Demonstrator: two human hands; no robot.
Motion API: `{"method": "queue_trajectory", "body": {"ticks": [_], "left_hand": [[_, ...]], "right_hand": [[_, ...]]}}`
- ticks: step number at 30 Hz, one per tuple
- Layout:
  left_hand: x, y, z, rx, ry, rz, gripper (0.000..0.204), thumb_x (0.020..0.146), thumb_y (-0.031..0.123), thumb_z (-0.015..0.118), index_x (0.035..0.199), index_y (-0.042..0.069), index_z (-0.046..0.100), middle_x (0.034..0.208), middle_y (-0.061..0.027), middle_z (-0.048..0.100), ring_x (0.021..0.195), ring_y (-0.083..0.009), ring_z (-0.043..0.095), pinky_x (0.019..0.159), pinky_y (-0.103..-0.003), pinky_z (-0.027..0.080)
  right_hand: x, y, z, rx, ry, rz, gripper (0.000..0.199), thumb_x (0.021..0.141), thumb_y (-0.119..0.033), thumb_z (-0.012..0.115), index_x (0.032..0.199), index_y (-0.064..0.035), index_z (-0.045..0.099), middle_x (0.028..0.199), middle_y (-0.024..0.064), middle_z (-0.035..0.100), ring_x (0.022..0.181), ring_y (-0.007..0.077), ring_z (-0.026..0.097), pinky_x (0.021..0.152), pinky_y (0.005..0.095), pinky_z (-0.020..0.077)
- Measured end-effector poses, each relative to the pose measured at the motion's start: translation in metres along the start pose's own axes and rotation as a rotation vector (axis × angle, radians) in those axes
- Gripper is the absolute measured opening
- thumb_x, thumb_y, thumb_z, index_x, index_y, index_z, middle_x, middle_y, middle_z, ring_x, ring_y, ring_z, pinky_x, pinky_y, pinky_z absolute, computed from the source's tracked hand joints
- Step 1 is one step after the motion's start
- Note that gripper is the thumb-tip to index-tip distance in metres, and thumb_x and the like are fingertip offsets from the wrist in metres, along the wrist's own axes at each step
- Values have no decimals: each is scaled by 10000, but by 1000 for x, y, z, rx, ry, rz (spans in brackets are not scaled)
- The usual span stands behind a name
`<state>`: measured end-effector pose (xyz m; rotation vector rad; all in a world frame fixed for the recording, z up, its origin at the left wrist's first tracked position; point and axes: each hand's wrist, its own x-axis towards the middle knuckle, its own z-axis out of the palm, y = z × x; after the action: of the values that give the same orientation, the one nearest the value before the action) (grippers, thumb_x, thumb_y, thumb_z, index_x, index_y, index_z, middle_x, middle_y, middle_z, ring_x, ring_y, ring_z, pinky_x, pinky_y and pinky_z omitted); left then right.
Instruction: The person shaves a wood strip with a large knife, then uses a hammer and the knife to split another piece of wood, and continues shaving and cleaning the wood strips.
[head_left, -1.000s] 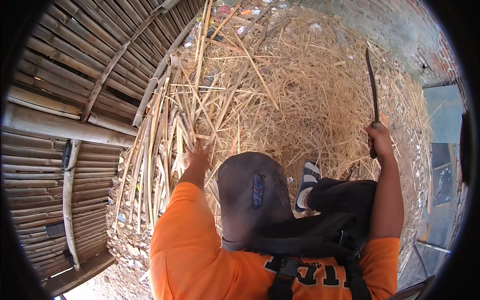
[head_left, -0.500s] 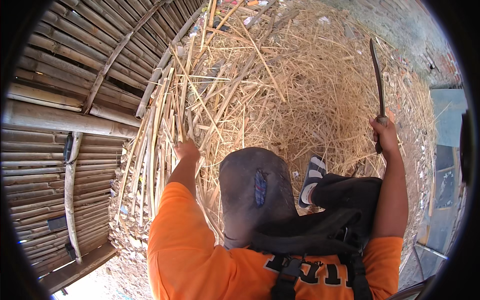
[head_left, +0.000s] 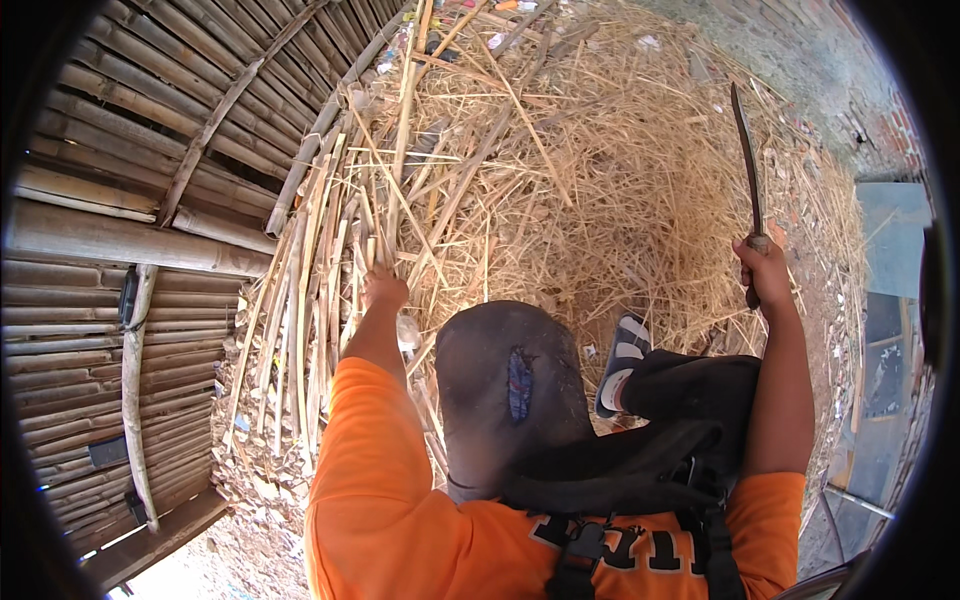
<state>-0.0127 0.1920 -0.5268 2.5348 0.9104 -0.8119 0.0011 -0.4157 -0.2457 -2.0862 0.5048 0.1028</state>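
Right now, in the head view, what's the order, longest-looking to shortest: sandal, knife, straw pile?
1. Straw pile
2. Knife, in the right hand
3. Sandal

That's how they look; real sizes could differ.

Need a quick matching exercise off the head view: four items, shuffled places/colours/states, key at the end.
Things:
1. right hand
2. left hand
3. shirt
4. raised trouser knee

Places, colours, states:
A. orange
B. dark, with a tear showing blue
C. wrapped round the handle of the long knife
D. at the pale strips on the picture's left

Right pairs: 1-C, 2-D, 3-A, 4-B
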Motion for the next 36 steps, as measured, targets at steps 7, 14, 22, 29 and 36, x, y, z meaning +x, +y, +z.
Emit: {"method": "queue_trajectory", "body": {"ticks": [7,14,22,29,36], "left_hand": [[-4,8,14,-28,10,1,616,973,347,568,1460,4,412,1534,-219,411,1426,-352,431,1128,-504,398],[-12,14,39,-1,105,115,468,932,272,532,1344,53,579,1351,-202,608,1214,-424,618,1043,-533,478],[-41,6,9,-712,483,443,240,1008,138,528,1163,-25,612,905,-158,729,786,-251,725,714,-413,554],[-54,13,-153,-520,692,559,616,974,369,647,1389,-61,500,1300,-272,618,1197,-372,619,988,-432,498],[-1,-99,-102,-222,484,167,917,911,594,651,1505,-51,380,1493,-312,447,1403,-438,434,1164,-484,371]], "right_hand": [[-4,-10,9,-20,4,-10,266,916,-231,737,810,-110,526,613,-28,499,492,95,474,480,266,372],[0,-10,8,-21,-14,-40,277,919,-241,736,808,-117,515,596,-26,497,479,94,477,470,266,370],[0,-13,9,3,-24,-55,272,912,-229,744,829,-110,514,612,-22,500,480,96,475,467,266,372],[-3,-20,12,21,-18,-55,271,910,-234,750,836,-112,519,628,-26,502,493,91,472,480,264,384],[-6,-25,7,32,3,-78,274,908,-267,759,830,-112,547,632,-33,495,489,85,464,480,254,381]]}}
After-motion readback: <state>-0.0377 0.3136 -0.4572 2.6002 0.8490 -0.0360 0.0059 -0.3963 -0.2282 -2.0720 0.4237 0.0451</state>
